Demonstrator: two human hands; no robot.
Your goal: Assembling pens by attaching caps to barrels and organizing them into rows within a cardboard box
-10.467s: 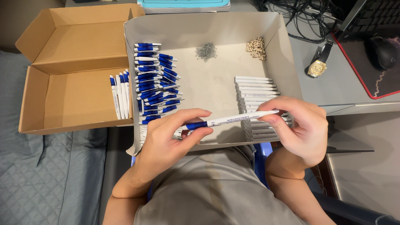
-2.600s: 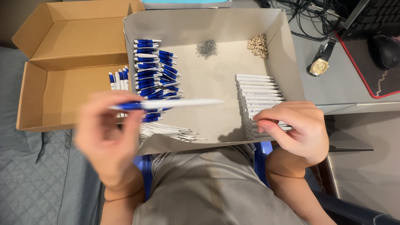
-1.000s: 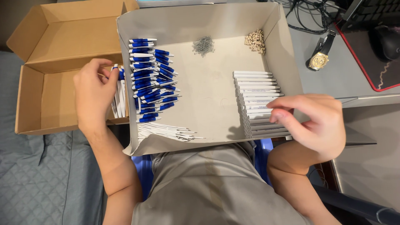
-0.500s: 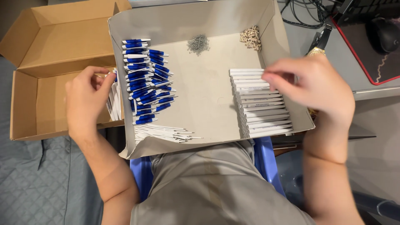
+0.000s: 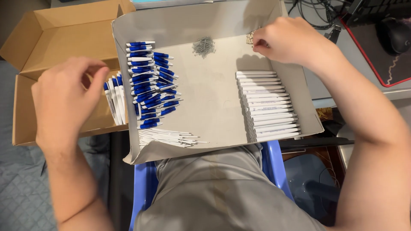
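A grey cardboard tray (image 5: 214,107) rests on my lap. Inside it lie a pile of blue pen caps (image 5: 147,83), a row of white pen barrels (image 5: 267,107), thin refills (image 5: 169,137), a heap of small grey springs (image 5: 204,45) and a heap of brownish small parts (image 5: 251,37) at the far right corner. My right hand (image 5: 289,40) reaches to that far corner, its fingertips pinched at the brownish parts. My left hand (image 5: 64,100) hovers, holding nothing, over the brown box (image 5: 51,51), beside several finished blue-and-white pens (image 5: 114,99).
To the right is a desk with a red-edged mouse mat (image 5: 385,55), a black mouse (image 5: 394,34) and cables (image 5: 317,10). A blue chair seat (image 5: 274,167) shows under my legs. Grey quilted fabric (image 5: 21,188) lies at the lower left.
My left hand carried an assembled pen over and laid it in the brown box. My right hand left the white barrels and moved up to the far right corner of the tray.
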